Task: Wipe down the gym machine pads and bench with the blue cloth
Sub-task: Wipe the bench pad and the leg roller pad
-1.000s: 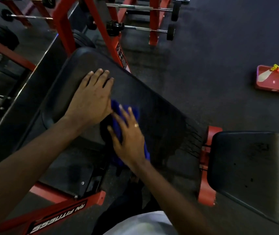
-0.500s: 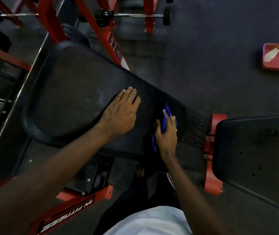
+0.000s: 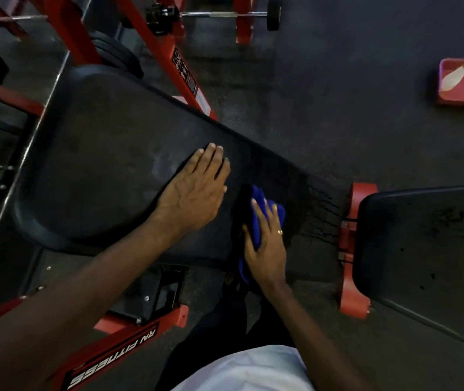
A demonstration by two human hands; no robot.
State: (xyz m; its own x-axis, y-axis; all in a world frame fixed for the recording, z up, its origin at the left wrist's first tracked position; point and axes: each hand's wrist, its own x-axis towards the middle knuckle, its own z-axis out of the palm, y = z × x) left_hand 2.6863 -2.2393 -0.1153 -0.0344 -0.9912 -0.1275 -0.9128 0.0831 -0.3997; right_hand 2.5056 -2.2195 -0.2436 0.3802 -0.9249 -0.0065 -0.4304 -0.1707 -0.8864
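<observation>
Blue cloth (image 3: 256,218) — bunched, folded — under right hand (image 3: 266,249); bench pad (image 3: 98,165) dark, streaked.

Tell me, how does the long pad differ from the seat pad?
The long pad is larger and tapers; the seat pad is shorter. The left hand and the cloth under the right hand touch the long pad; nothing touches the seat pad. Both are black.
</observation>
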